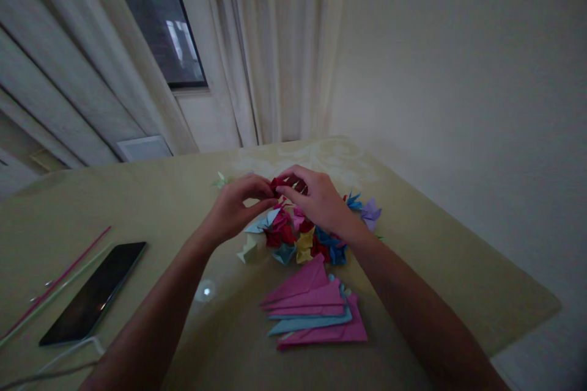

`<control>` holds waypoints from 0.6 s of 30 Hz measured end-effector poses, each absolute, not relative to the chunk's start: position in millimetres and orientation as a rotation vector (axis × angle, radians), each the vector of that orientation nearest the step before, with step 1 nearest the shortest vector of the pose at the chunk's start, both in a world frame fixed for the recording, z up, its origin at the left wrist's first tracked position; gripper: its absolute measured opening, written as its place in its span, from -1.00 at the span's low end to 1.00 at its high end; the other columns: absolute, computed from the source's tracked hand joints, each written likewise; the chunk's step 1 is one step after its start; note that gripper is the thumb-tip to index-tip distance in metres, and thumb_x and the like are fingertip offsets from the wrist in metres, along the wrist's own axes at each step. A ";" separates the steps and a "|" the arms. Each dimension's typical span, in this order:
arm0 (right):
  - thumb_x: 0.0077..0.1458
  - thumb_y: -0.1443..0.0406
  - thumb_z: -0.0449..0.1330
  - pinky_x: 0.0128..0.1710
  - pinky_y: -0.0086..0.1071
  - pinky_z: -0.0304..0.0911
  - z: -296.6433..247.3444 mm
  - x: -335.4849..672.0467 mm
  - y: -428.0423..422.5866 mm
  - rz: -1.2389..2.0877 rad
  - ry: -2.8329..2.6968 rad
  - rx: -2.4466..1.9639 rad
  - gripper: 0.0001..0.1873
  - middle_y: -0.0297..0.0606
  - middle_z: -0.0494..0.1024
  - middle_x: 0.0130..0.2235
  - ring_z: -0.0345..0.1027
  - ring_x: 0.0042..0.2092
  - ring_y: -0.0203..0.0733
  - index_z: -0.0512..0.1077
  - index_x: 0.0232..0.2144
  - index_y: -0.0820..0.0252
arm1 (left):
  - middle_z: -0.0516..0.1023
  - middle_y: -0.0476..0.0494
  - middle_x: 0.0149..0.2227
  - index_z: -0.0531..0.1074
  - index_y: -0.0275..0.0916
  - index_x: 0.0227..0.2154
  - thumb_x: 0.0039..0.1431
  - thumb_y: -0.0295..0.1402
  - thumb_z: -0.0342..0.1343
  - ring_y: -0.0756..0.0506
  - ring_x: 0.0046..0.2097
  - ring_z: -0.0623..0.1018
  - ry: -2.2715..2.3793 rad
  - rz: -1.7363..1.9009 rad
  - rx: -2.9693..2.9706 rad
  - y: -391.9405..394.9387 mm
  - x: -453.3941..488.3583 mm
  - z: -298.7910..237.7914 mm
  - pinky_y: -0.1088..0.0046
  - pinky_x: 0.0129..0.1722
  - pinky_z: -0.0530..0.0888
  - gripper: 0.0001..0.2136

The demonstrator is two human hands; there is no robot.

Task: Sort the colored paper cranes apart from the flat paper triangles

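Note:
Both my hands meet above a heap of small folded paper figures (302, 238) in red, pink, yellow and blue. My left hand (238, 204) and my right hand (316, 195) pinch the same small dark red paper piece (279, 184) between their fingertips, fingers closed on it. A stack of flat folded paper sheets (316, 311), mostly pink with one blue, lies on the table nearer to me.
A dark phone (94, 290) lies at the left with a white cable (68, 354) beside it. Thin pink and pale sticks (59, 284) rest further left. A lone pale green figure (221, 181) and a purple one (370, 212) flank the heap. Curtains and wall stand behind the table (458, 269).

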State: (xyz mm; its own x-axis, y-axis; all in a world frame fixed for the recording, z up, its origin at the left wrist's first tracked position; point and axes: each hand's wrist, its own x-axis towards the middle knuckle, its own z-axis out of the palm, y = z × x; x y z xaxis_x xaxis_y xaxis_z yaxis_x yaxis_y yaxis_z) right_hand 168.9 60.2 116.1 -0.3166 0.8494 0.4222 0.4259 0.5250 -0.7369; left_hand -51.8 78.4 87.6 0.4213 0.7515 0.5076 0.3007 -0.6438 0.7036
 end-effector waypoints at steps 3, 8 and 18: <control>0.28 0.29 0.29 -0.27 -0.42 0.34 122.4 170.5 56.1 0.649 -1.921 -1.025 -0.82 -0.29 0.67 -0.26 0.53 -0.31 -0.28 0.53 -0.07 0.17 | 0.65 -0.19 -0.13 0.53 -0.23 -0.28 0.25 -0.21 0.31 -0.14 -0.08 0.65 0.850 1.198 2.072 68.0 -42.3 93.9 0.25 -0.02 0.60 -0.81; 0.29 0.33 0.26 -0.23 -0.41 0.26 129.0 176.7 53.4 0.538 -2.075 -1.039 -0.81 -0.31 0.65 -0.23 0.51 -0.26 -0.27 0.49 -0.04 0.14 | 0.62 -0.06 -0.19 0.34 -0.17 -0.18 0.18 -0.19 0.34 -0.05 -0.31 0.65 0.993 1.198 1.958 72.1 -41.1 81.2 0.41 -0.30 0.57 -0.69; 0.32 0.32 0.19 -0.37 -0.39 0.00 135.5 194.9 49.0 0.313 -2.438 -1.280 -0.88 -0.30 0.60 -0.36 0.36 -0.36 -0.23 0.53 -0.15 0.14 | 0.58 -0.03 -0.43 0.40 -0.18 -0.22 0.16 -0.04 0.26 -0.10 -0.44 0.56 1.357 0.673 2.217 100.8 -56.7 24.2 0.41 -0.43 0.40 -0.66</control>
